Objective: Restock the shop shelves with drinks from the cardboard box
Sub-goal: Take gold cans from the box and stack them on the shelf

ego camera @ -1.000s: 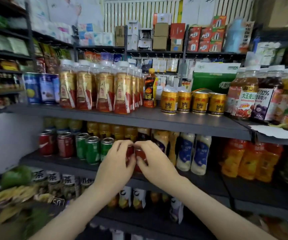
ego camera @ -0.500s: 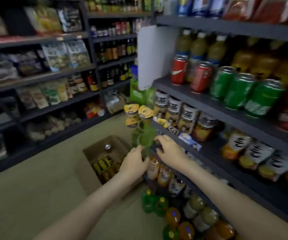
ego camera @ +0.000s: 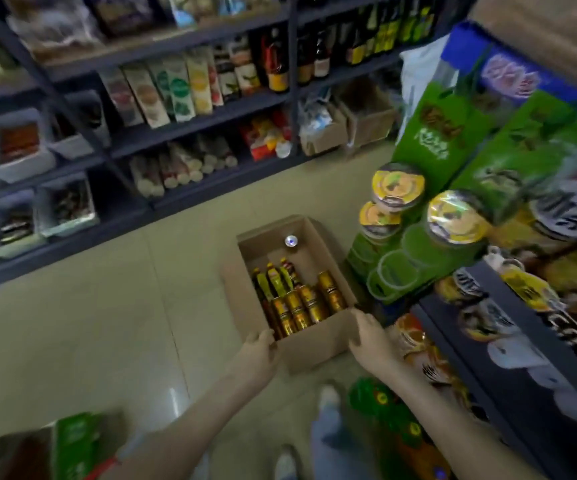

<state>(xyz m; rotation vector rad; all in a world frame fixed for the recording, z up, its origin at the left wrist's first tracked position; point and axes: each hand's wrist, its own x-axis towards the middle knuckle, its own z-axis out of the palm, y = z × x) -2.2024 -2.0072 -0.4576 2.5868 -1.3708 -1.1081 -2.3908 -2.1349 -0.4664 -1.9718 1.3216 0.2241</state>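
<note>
An open cardboard box (ego camera: 318,346) stands on the tiled floor beside the drinks shelves. Inside it lie several gold cans (ego camera: 302,306), a few bottles with yellow labels (ego camera: 275,277) and one silver can top (ego camera: 291,241) at the far end. My left hand (ego camera: 257,353) reaches the box's near left corner, fingers at the rim. At the near right corner my right hand (ego camera: 372,337) has its fingers stretched along the wall. Neither hand holds a drink.
The drinks shelf (ego camera: 509,344) rises at the right, with bottles and green packs (ego camera: 415,271) topped by yellow lids. Across the aisle stands a snack shelf (ego camera: 190,123). A green carton (ego camera: 72,441) sits at the lower left. My shoes (ego camera: 328,396) are just behind the box.
My view swung from the shelf of cans down to the floor. Both hands left the shelf and dropped to the near corners of the cardboard box.
</note>
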